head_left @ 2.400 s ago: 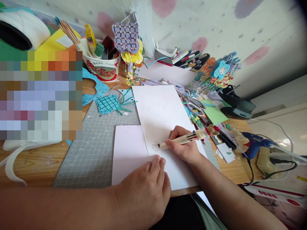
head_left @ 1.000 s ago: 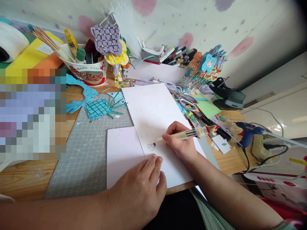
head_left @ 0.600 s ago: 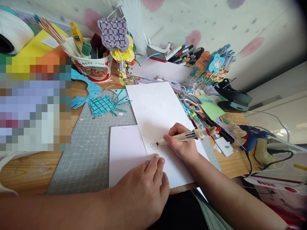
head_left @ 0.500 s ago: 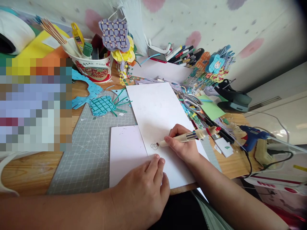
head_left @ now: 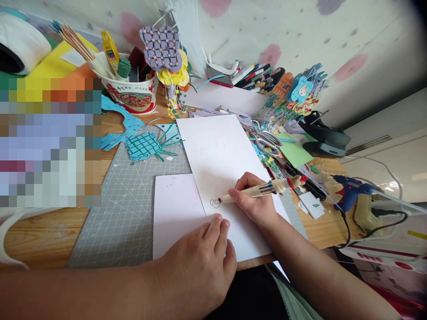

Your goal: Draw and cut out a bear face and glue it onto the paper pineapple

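Observation:
My right hand point(head_left: 255, 200) pinches a cream multicolour pen point(head_left: 258, 191), which has a red and brown figure on its top end. Its tip touches the white sheet of paper point(head_left: 222, 146) beside a small brown drawing point(head_left: 215, 203) of a round head with ears. My left hand point(head_left: 207, 255) rests with its fingers stretched out on the lower edge of the sheet, just below the drawing, and holds nothing. Under the sheet's left side lies another white sheet point(head_left: 175, 209). Both sheets lie on a grey cutting mat point(head_left: 126, 209).
Blue woven paper point(head_left: 143, 146) lies left of the sheet, with a paper tub point(head_left: 133, 95) of tools behind. Scissors point(head_left: 267, 140) and paper scraps line the right side. Farther right are a blue glue gun point(head_left: 350, 189) and its cable. Pens point(head_left: 256, 75) stand at the back.
The view has shifted very slightly. Both hands stay in place, and the pen tip remains at the small drawing.

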`<state>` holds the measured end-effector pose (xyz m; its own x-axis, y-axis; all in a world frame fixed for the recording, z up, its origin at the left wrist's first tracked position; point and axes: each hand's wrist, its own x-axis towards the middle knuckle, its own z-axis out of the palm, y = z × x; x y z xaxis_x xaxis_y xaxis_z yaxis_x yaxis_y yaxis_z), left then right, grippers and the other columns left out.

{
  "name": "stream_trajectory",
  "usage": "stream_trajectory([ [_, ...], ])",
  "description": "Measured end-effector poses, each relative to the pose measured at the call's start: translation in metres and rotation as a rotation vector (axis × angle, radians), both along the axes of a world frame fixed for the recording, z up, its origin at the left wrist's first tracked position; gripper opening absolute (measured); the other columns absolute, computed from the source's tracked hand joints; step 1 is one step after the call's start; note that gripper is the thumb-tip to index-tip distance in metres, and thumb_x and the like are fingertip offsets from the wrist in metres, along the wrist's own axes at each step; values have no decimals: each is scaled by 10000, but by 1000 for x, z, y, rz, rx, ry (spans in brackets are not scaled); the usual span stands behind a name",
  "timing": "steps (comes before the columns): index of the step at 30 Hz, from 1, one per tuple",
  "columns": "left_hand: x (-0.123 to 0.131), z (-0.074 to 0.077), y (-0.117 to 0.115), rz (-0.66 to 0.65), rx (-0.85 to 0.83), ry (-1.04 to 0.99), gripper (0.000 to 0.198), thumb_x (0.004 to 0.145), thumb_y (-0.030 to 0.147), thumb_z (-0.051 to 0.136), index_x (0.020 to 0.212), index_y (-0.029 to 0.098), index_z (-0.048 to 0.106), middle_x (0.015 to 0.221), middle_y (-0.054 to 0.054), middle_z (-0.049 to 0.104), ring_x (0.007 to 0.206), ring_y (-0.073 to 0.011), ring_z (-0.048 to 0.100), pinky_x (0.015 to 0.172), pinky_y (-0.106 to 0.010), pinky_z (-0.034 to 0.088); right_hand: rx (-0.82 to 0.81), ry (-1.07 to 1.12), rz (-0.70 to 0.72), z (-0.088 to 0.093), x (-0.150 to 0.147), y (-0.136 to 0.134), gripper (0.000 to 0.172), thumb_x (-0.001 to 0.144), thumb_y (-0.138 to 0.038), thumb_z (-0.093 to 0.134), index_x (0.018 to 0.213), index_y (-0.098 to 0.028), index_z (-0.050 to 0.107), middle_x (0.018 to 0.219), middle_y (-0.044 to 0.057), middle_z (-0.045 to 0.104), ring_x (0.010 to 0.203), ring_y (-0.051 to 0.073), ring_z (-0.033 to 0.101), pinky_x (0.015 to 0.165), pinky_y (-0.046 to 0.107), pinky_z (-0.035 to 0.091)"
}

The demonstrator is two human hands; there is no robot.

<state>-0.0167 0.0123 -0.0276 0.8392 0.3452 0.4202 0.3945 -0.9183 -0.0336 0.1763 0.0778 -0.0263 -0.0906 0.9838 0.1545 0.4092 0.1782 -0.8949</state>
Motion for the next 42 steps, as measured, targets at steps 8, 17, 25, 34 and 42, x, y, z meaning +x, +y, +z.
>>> stream_trajectory([
  [8,-1,-2,-1,1,-9,19,301,840,311,650,1023,72,652,1153,-280,674,1085,-378,662,849,-419,506,-3,5,-13,1,-1,1,275,735,-310,698,593,-219,481,515,-54,466,472,103,378,430,243,275],
  [17,1,-3,-2,6,3,1,303,829,307,665,1010,65,656,1140,-283,679,1075,-383,665,859,-419,499,18,2,0,-1,0,1,286,756,-324,704,602,-216,490,521,-53,475,472,100,380,430,243,277],
  [25,0,-3,-1,8,13,18,293,855,306,627,1031,73,645,1156,-276,675,1088,-376,658,878,-435,475,-3,13,1,-2,-1,0,296,748,-340,732,610,-214,502,522,-52,488,471,101,392,427,239,284],
  [34,1,0,-1,7,4,6,299,820,304,672,1000,65,670,1141,-286,674,1068,-388,669,854,-415,498,23,25,23,-2,-1,1,284,754,-311,733,611,-204,513,526,-52,497,469,91,394,425,226,285],
  [42,2,0,-1,9,9,10,284,822,291,662,994,66,680,1130,-281,681,1066,-384,674,843,-407,521,24,26,27,-2,-1,0,284,754,-308,736,610,-201,515,519,-56,495,462,88,393,422,221,281],
])
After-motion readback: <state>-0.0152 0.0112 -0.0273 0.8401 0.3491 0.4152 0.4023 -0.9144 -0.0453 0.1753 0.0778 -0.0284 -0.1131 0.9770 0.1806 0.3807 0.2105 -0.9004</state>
